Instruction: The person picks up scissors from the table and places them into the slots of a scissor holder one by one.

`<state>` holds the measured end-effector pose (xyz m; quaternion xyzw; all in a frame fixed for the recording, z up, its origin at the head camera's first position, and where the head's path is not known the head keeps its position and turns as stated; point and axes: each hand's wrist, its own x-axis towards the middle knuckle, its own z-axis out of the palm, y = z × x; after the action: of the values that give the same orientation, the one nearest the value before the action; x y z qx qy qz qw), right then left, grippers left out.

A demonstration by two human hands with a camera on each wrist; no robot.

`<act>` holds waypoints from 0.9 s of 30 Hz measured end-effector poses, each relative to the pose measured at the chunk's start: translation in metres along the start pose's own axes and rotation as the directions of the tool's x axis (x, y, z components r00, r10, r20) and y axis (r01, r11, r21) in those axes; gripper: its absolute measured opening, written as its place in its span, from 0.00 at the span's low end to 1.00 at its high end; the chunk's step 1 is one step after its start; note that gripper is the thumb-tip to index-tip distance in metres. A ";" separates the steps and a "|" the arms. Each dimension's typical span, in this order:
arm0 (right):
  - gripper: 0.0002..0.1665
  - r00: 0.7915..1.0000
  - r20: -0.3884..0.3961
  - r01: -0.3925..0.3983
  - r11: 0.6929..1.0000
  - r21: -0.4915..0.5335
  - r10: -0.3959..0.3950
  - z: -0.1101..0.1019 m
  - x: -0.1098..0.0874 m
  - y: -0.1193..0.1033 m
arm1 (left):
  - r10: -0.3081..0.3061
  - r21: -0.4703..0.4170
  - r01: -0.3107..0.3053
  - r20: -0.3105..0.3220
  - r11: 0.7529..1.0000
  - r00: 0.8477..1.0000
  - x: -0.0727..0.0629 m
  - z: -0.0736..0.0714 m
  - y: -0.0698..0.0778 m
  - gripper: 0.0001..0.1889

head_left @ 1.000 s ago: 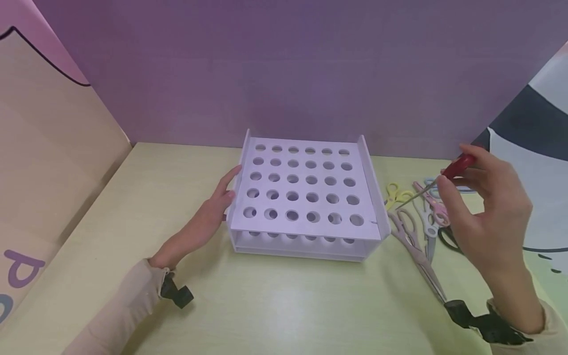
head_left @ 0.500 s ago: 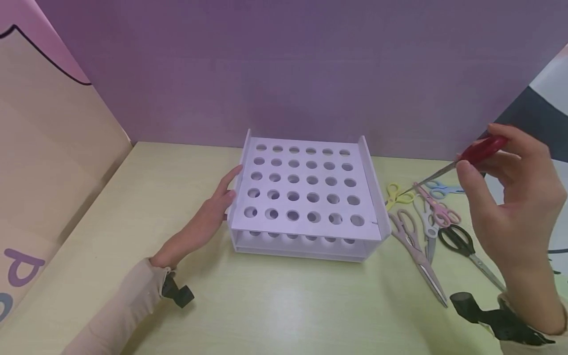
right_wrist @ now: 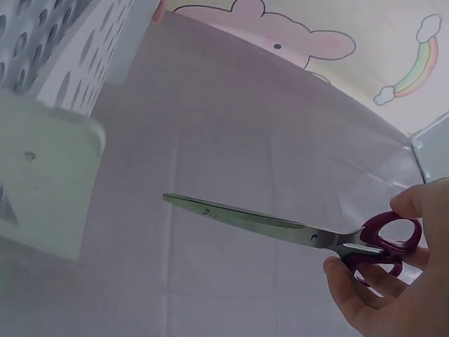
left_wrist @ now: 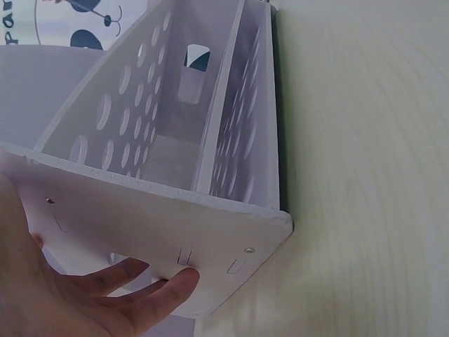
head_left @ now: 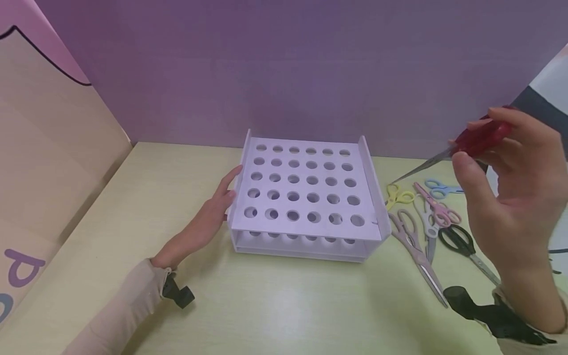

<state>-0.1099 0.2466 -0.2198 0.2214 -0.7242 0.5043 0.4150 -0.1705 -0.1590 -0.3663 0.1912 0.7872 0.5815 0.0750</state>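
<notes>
A white rack [head_left: 306, 190] with rows of round holes stands mid-table in the head view. My left hand [head_left: 201, 219] lies against its left side panel. In the left wrist view the fingers [left_wrist: 165, 298] reach across that panel by its cutout. At the right my right hand [head_left: 519, 192] holds up a pair of scissors [head_left: 481, 138] by dark red handles. In the right wrist view the scissors [right_wrist: 252, 221] have their blades together and my fingers are at the handle loops. The blade tip points left, over the yellow scissors in the head view.
Right of the rack lie yellow scissors [head_left: 398, 196], blue scissors [head_left: 439, 189], pink scissors [head_left: 439, 207], large beige scissors [head_left: 417, 251] and black-handled scissors [head_left: 461, 241]. White-handled ones [head_left: 429, 227] overlap among them. A purple wall [head_left: 310, 74] rises behind the table.
My right hand has moved right and up with the red scissors, uncovering the blue and black-handled scissors. The blade tip has risen. My left hand and the rack look the same.
</notes>
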 end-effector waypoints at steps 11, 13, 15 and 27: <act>0.29 0.994 0.076 0.073 0.997 0.007 -0.073 0.034 -0.001 -0.015 | -0.004 -0.006 0.004 0.014 1.000 1.000 0.001 0.005 -0.004 0.26; 0.29 0.991 0.097 0.087 0.996 0.020 -0.089 0.045 -0.002 -0.017 | -0.007 0.008 0.007 -0.002 1.000 1.000 -0.002 0.003 -0.003 0.26; 0.29 0.988 0.121 0.095 0.995 0.027 -0.098 0.054 -0.004 -0.019 | -0.009 0.012 0.009 -0.006 1.000 1.000 -0.003 0.002 -0.003 0.26; 0.30 0.966 0.216 0.125 0.989 0.083 -0.140 0.108 -0.012 -0.024 | 0.006 -0.005 -0.006 0.008 1.000 1.000 -0.002 0.000 -0.001 0.26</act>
<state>-0.1257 0.1372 -0.2327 0.3381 -0.7316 0.4722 0.3569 -0.1683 -0.1599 -0.3672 0.1955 0.7850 0.5828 0.0769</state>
